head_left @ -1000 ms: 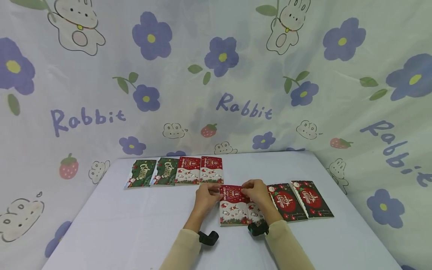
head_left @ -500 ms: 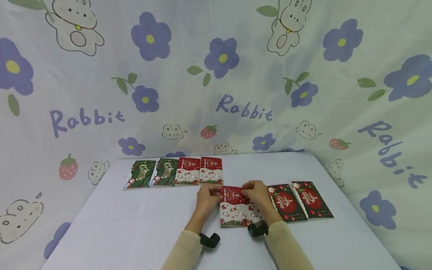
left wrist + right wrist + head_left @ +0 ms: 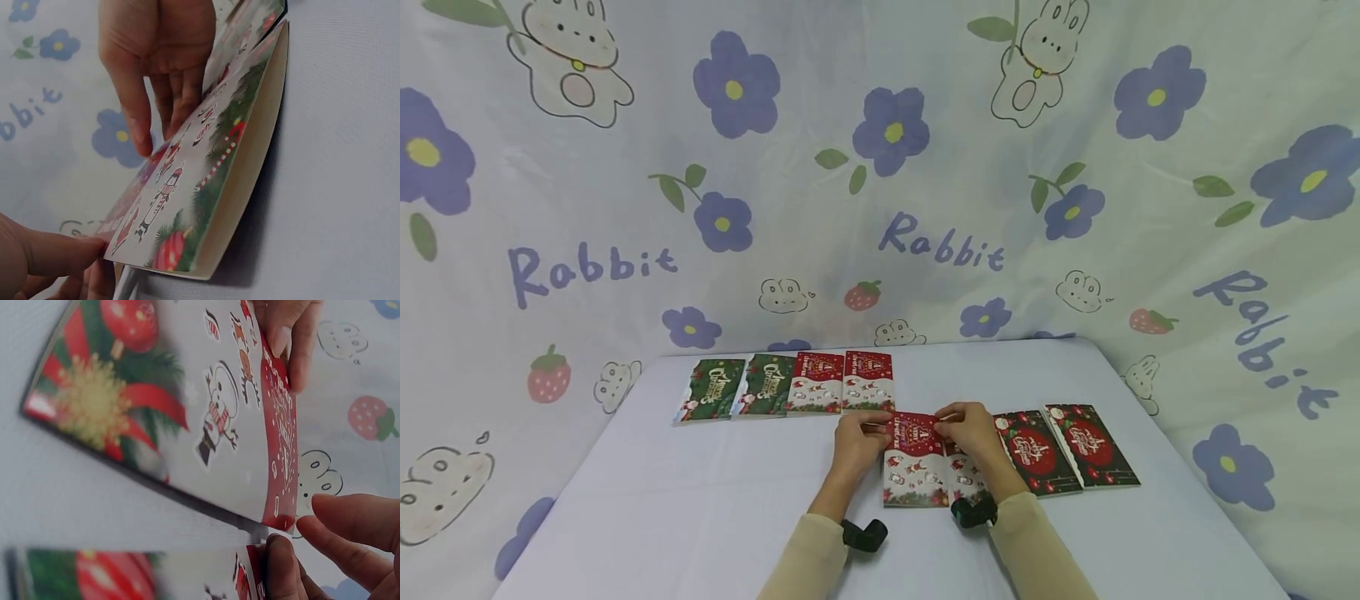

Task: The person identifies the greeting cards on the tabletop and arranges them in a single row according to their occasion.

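Observation:
My left hand [image 3: 855, 442] pinches the upper left edge of a red-and-white Christmas notebook [image 3: 915, 467], its thumb [image 3: 69, 251] over the cover. The notebook is tilted up, its near page edge spread a little in the left wrist view. My right hand [image 3: 972, 433] is at the notebook's upper right corner; its fingertips lie close around that corner in the right wrist view, but a firm grip is not visible. A second red-and-white notebook [image 3: 966, 477] lies just right of the first, partly under my right hand; a narrow gap separates the two.
Two black-and-red notebooks, one beside my right hand [image 3: 1039, 454] and one farther right [image 3: 1092, 446], lie on the white table [image 3: 700, 517]. Along the back left stand in a row two green notebooks [image 3: 713, 390] and two red-and-white ones [image 3: 868, 381]. A printed curtain [image 3: 820, 200] rises behind.
The held notebook has shifted slightly left, and a gap now shows between it and the one on its right. Both hands have barely moved; the back row is unchanged.

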Tool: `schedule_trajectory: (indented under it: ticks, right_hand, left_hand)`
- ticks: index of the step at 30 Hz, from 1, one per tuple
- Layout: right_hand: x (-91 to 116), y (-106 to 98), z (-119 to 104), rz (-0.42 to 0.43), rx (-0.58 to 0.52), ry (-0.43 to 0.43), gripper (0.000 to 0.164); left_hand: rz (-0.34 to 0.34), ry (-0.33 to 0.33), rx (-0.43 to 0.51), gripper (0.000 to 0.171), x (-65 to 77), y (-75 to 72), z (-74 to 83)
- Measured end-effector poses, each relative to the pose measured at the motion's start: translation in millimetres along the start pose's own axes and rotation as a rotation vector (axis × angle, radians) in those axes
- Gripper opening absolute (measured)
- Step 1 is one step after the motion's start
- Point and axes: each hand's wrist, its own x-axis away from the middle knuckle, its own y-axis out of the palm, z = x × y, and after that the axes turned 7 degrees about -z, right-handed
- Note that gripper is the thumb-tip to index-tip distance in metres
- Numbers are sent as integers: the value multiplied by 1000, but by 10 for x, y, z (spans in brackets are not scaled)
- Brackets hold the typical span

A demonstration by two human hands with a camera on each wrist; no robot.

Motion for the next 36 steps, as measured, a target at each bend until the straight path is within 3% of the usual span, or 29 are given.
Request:
schedule_trajectory:
  ticks: [18,31,36]
  right_hand:
    - [-4,-59,-24,17,-36,-53,17]
    - [-67,-92,-17,7,-221,-82,18]
    - [-76,-109,-15,-5,-294,-97,20]
  left_hand:
    - [-5,-25,37,35,9,1,17]
    - [-8,-52,117,35,-25,-76,89]
    - [-49,-38,119,34,-43,-108,91]
